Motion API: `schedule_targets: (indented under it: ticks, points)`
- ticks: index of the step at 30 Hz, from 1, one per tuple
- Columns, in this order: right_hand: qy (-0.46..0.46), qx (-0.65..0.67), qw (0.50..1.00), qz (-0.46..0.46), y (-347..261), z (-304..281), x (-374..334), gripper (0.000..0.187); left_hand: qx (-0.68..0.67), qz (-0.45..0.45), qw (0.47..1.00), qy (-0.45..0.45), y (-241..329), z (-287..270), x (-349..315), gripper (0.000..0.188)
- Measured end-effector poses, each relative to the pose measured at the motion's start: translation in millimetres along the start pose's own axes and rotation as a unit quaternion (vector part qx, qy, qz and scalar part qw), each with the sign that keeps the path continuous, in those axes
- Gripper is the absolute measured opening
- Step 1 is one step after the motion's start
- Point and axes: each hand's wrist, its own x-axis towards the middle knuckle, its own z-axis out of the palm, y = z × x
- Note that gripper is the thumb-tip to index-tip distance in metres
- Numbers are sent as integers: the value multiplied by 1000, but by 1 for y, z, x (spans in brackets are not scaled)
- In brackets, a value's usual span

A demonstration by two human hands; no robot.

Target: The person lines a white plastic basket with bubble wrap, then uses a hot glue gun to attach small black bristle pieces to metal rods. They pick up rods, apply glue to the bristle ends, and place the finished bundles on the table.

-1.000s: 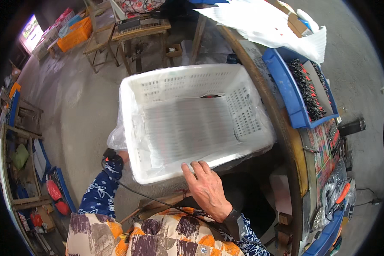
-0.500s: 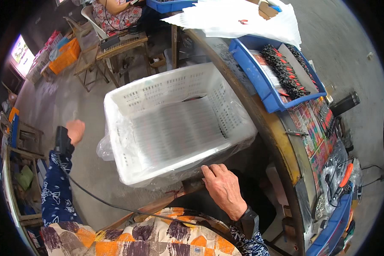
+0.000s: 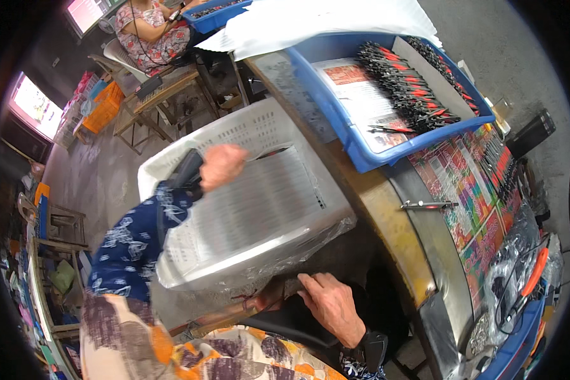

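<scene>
My left hand (image 3: 223, 166) is over the white plastic crate (image 3: 164, 166), smeared by motion, so its fingers do not show clearly. Inside the crate lies a flat, grey, finely striped layer (image 3: 253, 202); a small dark-and-red piece (image 3: 275, 153) shows at its far end. Clear plastic film hangs around the crate's near side. Near a wooden bar (image 3: 225, 315), in front of the crate, my right hand (image 3: 332, 308) has its back up and fingers loosely bent and apart. Nothing shows in it.
Right of the crate stands a workbench (image 3: 386, 221) with a blue tray (image 3: 361, 152) of slender black-and-red pieces (image 3: 405, 88). A pen-like piece (image 3: 429, 205) and orange-handled cutters (image 3: 533, 272) lie nearer. Another person (image 3: 152, 35) sits at the far left beside a wooden stool (image 3: 164, 88).
My left hand has swung right, from beside the crate to above it. The view has shifted, and the blue tray looks larger. My right hand stays near the crate's near side.
</scene>
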Motion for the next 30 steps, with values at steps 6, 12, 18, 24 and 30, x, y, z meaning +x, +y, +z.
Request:
schedule_targets:
  ticks: [6,12,18,24,30]
  points:
    - [-12,183,978,94,40,0,-26,28,-301,-59,951,-25,-9,161,32,32]
    - [35,62,985,158,82,9,-49,26,-424,-158,891,-40,-6,228,36,55]
    - [66,37,982,171,85,13,-45,25,-510,-275,815,-21,-2,238,34,57]
    - [-8,32,981,193,74,18,-38,26,-546,-203,811,60,-38,288,38,53]
    - [-7,29,979,201,74,29,-36,27,-307,-125,942,45,-56,308,52,52]
